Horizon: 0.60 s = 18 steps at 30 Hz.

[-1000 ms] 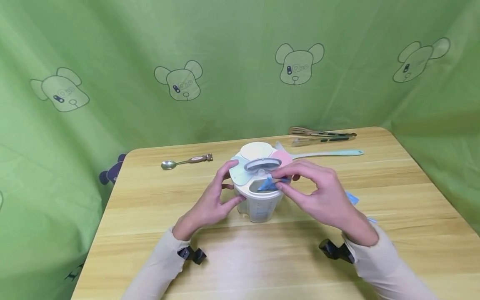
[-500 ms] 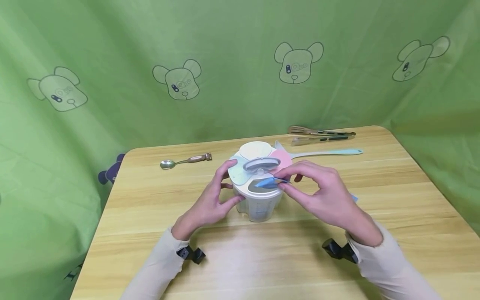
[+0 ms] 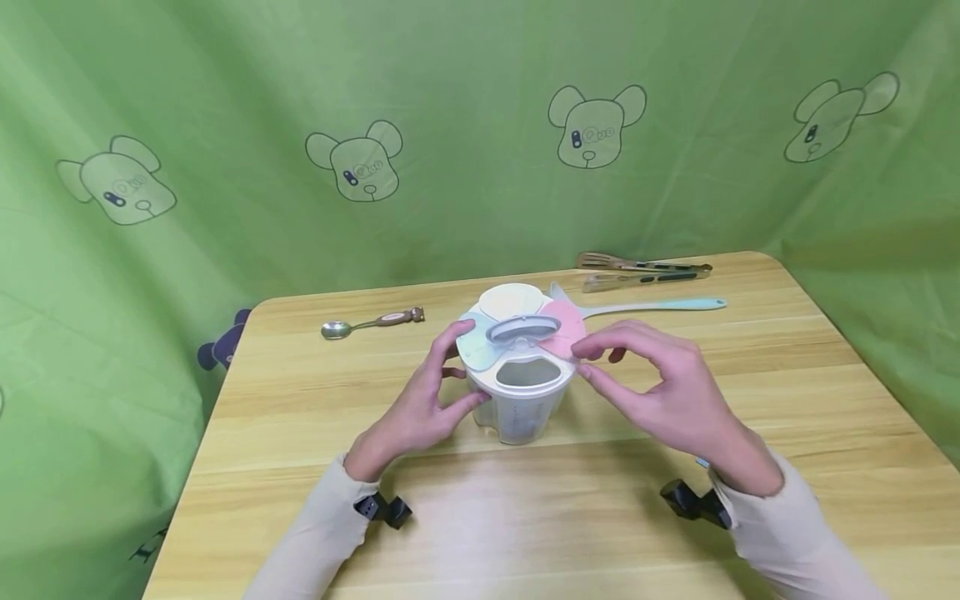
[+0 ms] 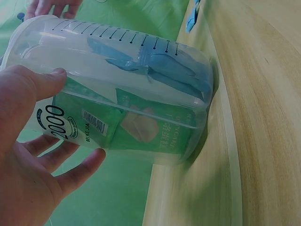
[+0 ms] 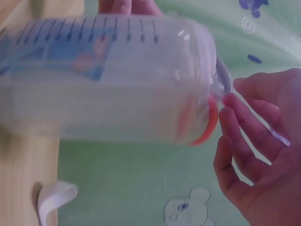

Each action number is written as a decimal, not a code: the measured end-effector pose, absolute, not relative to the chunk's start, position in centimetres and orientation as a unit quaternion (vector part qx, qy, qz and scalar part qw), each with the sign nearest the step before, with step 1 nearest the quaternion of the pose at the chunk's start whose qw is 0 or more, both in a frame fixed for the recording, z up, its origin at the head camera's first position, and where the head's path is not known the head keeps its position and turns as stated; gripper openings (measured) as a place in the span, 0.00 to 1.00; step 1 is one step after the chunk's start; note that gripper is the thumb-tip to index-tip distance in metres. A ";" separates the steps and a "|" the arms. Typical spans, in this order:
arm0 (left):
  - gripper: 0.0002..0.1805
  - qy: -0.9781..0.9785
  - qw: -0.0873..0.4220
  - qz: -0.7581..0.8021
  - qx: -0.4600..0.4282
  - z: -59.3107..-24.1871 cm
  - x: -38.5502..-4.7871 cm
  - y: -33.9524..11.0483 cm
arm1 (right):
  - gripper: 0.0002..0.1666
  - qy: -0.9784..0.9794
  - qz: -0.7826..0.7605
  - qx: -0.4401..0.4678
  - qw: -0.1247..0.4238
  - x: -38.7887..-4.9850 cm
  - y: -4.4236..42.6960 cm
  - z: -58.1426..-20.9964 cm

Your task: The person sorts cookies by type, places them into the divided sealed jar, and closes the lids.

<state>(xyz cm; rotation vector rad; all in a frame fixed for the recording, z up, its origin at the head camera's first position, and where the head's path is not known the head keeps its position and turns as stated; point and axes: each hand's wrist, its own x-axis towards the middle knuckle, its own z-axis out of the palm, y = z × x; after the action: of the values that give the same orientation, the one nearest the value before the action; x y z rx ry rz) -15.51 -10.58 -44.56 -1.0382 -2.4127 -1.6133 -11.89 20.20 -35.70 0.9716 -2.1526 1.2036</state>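
A clear plastic storage canister (image 3: 521,417) stands upright on the table. Its round lid has white, pale blue and pink sections, and a grey flap (image 3: 522,329) is raised over an uncovered front hole. My left hand (image 3: 420,400) grips the canister's left side, thumb at the front. Green packets (image 4: 150,125) and blue wrappers (image 4: 174,70) show through its wall in the left wrist view. At the lid's right edge is my right hand (image 3: 660,375), fingers loosely bent, with nothing visible in it. Whether its fingertips touch the lid, I cannot tell.
A spoon with a brown handle (image 3: 393,317) lies left of the canister. Behind and to the right are a pale blue-handled utensil (image 3: 660,306) and brown tongs (image 3: 637,267). A blue scrap (image 3: 702,462) shows beside my right wrist. Green printed cloth hangs behind the table.
The blue wrapper pinched in my right hand over the hole has gone from view there. That hand has drawn back slightly to the right. My left hand has stayed put.
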 end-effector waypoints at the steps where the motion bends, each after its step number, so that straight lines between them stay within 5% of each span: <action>1: 0.53 -0.782 0.030 -0.523 -0.337 -44.6 -15.5 -10.6 | 0.26 -0.790 0.439 0.351 0.246 -11.9 20.5 -35.8; 18: 0.53 -0.781 0.035 -0.525 -0.337 -44.6 -15.5 -10.6 | 0.21 -0.905 0.330 0.207 0.168 -13.8 27.7 -38.4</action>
<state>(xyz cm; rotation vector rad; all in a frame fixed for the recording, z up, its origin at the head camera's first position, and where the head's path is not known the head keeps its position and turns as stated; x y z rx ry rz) -15.52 -10.61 -44.65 -1.0350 -2.4013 -1.6122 -13.79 27.74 -38.42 0.5875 -2.5749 0.9396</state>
